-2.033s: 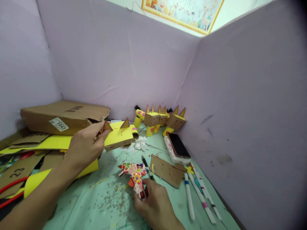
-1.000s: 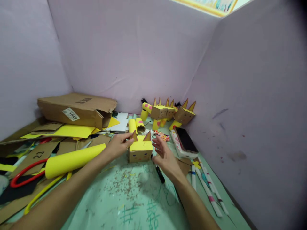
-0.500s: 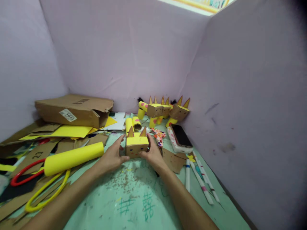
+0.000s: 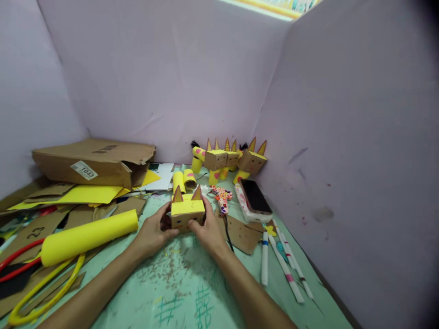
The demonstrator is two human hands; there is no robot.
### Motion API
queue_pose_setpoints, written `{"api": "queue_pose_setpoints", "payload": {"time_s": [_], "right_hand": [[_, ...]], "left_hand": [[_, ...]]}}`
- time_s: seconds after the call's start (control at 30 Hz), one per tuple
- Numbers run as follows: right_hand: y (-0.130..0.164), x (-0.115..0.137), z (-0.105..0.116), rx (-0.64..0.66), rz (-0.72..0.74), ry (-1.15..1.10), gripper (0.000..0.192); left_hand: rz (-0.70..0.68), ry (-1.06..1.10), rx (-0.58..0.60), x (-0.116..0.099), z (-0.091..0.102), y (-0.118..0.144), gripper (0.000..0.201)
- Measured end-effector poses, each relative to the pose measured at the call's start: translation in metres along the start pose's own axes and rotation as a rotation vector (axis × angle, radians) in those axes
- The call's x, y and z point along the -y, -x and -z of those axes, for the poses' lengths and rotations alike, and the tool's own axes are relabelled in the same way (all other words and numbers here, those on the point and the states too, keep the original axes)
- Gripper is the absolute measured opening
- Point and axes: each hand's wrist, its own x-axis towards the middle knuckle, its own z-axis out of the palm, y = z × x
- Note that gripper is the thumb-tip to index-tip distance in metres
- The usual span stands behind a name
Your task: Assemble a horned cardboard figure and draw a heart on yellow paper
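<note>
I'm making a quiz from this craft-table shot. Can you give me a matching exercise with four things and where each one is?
Things:
1. box head
2. phone
3. yellow roll
4. cardboard box

Places:
A. left of the left hand, lying on cardboard scraps
B. back left, by the wall
C. between both hands, the right hand on its right side
D. right of the hands, near the finished figures

Pairs: 1-C, 2-D, 3-A, 4-B
</note>
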Motion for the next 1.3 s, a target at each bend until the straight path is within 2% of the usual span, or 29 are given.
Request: {"api": "queue_pose_setpoints", "payload": {"time_s": [0.3, 0.5, 0.7, 0.8, 0.9, 1.0, 1.07, 1.2, 1.3], "right_hand": [[0.006, 0.004, -0.004, -0.014, -0.020, 0.029, 0.084], [0.004, -0.001, -0.006, -0.006, 0.045, -0.097, 0.077], [0.004, 0.000, -0.003, -0.026, 0.040, -0.089, 0.072], [0.004, -0.005, -0.001, -0.035, 0.033, -0.136, 0.071], [0.000, -0.011, 0.002, -0.101, 0.017, -0.184, 0.075], [-0.003, -0.012, 0.008, -0.179, 0.011, -0.226, 0.075], [-0.005, -0.009, 0.012, -0.228, 0.011, -0.243, 0.074], [-0.005, -0.006, 0.019, -0.278, 0.003, -0.271, 0.069], [-0.006, -0.006, 0.020, -0.252, 0.001, -0.311, 0.069]], "left_hand": [[0.010, -0.034, -0.013, -0.003, -0.003, -0.001, 0.083], [-0.034, -0.246, -0.063, -0.002, 0.000, -0.003, 0.076], [-0.099, -0.296, -0.051, -0.004, -0.005, 0.002, 0.070], [-0.165, -0.408, -0.028, -0.010, 0.003, 0.003, 0.075], [-0.196, -0.514, -0.088, -0.015, 0.023, 0.003, 0.083], [-0.187, -0.511, -0.176, -0.014, 0.043, 0.002, 0.072], [-0.195, -0.494, -0.235, -0.010, 0.050, 0.002, 0.059], [-0.249, -0.443, -0.304, -0.003, 0.048, 0.003, 0.038], [-0.273, -0.395, -0.292, -0.003, 0.038, 0.007, 0.036]]}}
